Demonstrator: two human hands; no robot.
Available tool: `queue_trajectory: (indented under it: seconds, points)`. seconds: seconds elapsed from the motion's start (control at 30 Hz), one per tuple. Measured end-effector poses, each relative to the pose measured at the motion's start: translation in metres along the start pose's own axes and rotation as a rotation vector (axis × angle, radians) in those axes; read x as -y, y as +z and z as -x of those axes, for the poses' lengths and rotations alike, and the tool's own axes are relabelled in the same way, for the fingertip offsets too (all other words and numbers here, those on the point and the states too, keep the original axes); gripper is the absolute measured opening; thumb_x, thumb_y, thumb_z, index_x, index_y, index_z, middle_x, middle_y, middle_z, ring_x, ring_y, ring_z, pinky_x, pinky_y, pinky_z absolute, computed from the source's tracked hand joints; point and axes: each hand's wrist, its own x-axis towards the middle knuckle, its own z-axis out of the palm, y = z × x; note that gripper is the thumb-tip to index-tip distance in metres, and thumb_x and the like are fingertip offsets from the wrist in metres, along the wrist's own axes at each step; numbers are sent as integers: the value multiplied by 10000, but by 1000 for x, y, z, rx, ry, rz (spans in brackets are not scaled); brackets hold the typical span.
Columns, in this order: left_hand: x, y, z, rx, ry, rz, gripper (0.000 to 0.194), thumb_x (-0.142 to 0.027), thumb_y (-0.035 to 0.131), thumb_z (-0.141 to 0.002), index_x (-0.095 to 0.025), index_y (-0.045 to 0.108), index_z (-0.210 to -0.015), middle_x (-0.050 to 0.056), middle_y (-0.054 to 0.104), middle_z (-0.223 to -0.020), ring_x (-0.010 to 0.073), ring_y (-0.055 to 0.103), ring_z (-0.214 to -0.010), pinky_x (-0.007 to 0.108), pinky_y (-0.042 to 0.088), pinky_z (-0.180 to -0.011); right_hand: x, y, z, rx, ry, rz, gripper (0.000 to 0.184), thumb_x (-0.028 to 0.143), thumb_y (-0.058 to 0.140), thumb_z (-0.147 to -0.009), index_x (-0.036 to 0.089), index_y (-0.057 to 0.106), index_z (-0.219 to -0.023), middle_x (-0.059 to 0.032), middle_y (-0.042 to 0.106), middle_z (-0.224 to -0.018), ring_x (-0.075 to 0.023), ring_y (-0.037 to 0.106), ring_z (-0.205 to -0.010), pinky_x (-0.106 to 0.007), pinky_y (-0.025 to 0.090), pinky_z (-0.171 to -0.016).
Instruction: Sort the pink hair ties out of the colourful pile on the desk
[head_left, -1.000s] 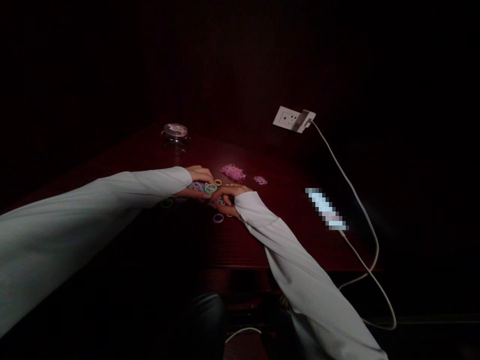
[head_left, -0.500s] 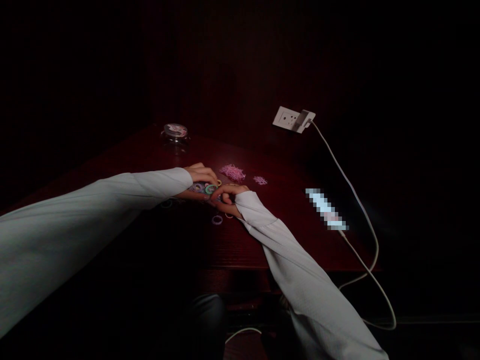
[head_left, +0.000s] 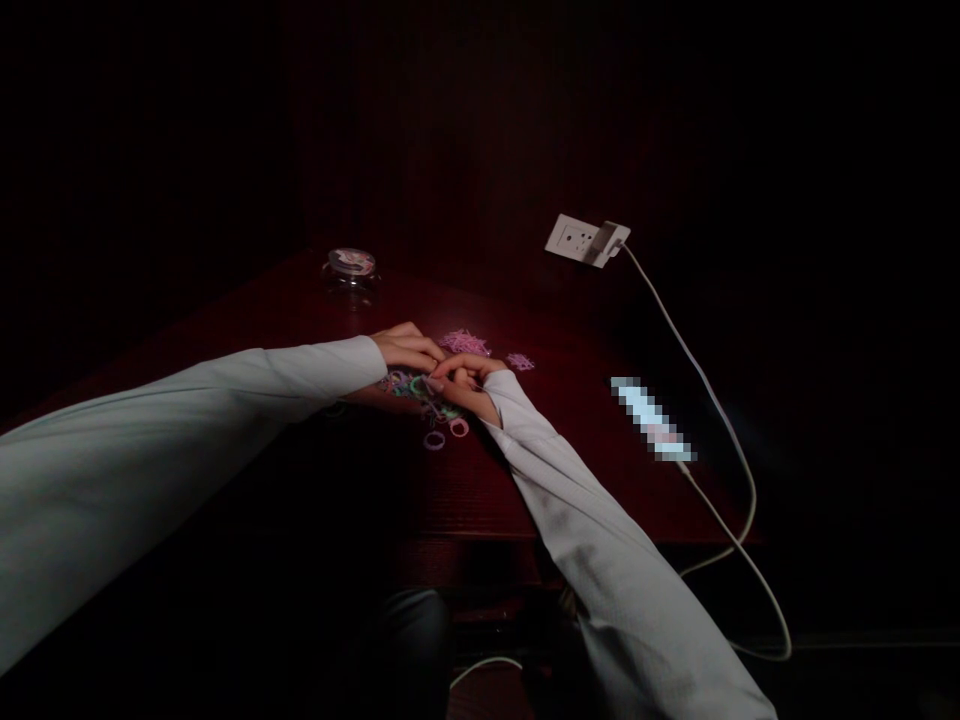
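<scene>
My left hand (head_left: pixel 409 352) and my right hand (head_left: pixel 466 382) meet fingertip to fingertip over a scatter of small coloured elastic rings (head_left: pixel 420 392) on a dark red wooden table (head_left: pixel 570 470). Both hands have their fingers curled and pinched together; what they pinch is too small to make out. Two loose rings (head_left: pixel 444 434) lie just in front of my right wrist. Behind the hands lies a pink pile of thin bands (head_left: pixel 465 343), with a smaller pink clump (head_left: pixel 520 361) to its right. Both arms wear pale long sleeves.
A small clear jar with a patterned lid (head_left: pixel 350 274) stands at the table's back left. A lit phone (head_left: pixel 651 418) lies at the right, its white cable (head_left: pixel 705 380) running to a charger in a wall socket (head_left: pixel 586 240). The room is very dark.
My right hand has moved up and left to meet my left hand's fingertips. A green ring that was held up between the hands is no longer raised.
</scene>
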Motion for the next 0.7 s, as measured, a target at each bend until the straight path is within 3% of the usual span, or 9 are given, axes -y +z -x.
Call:
queue_trajectory:
  seconds: [0.2, 0.4, 0.53, 0.7]
  points:
    - [-6, 0, -4, -54, -10, 39, 580, -752, 776, -896, -252, 819, -1187, 113, 800, -1202, 252, 575, -1061, 378, 460, -1016, -1, -1, -1, -21, -7, -34, 411, 592, 876, -822, 217, 730, -909, 93, 397, -607, -93, 287, -580, -280, 215, -589]
    - [-3, 0, -5, -49, -37, 79, 428, -589, 598, -1094, -253, 864, -1079, 83, 819, -1046, 210, 625, -1000, 328, 489, -974, -1, -1, -1, -38, 9, -22, 451, 647, 873, -804, 225, 744, -897, 82, 410, -614, -105, 316, -594, -274, 232, -598]
    - [3, -4, -7, 1, -16, 105, 378, -460, 577, -1135, -234, 877, -1086, 86, 837, -1053, 194, 649, -993, 290, 486, -955, -5, -2, -3, -60, -3, -19, 449, 651, 861, -819, 228, 734, -895, 78, 427, -617, -110, 331, -602, -276, 253, -609]
    - [6, -8, -7, -15, -26, 107, 324, -425, 615, -1120, -249, 886, -1088, 78, 840, -1061, 191, 649, -990, 280, 481, -962, -6, -3, -4, -70, -20, -13, 431, 649, 818, -868, 232, 728, -930, 70, 451, -632, -119, 353, -607, -284, 277, -615]
